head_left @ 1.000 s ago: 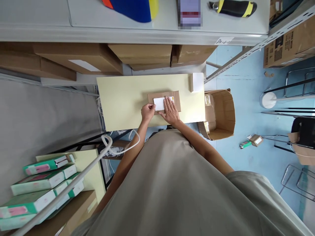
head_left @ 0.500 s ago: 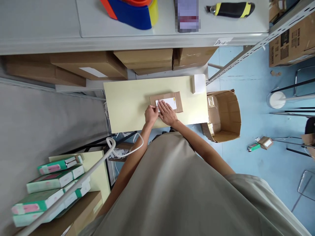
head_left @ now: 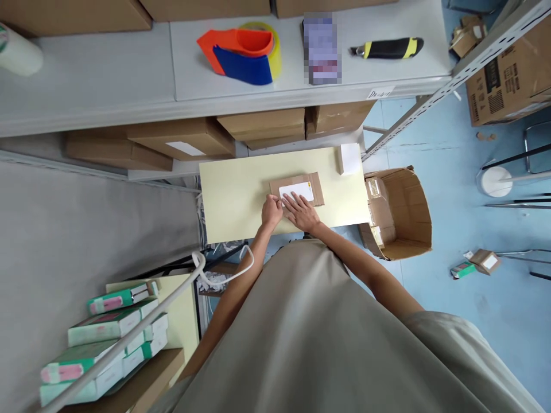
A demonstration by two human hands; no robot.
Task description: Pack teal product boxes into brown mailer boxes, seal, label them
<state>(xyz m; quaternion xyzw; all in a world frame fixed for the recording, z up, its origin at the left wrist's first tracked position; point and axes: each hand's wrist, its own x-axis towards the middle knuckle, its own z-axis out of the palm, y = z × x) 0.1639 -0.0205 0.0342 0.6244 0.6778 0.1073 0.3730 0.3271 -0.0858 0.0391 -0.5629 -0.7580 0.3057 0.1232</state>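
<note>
Pale yellow table (head_left: 235, 198): cardboard parcel (head_left: 317, 191) near middle, white block (head_left: 350, 159) at far right corner.

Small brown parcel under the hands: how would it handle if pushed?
The parcel would probably slide rather than tip, since it lies flat on the pale-yellow table. Likely fairly stiff: its edges look straight. Contents hidden, so weight's unclear.

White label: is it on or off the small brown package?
On. The white label lies on the small brown package, the right hand partly covering its lower edge.
</note>
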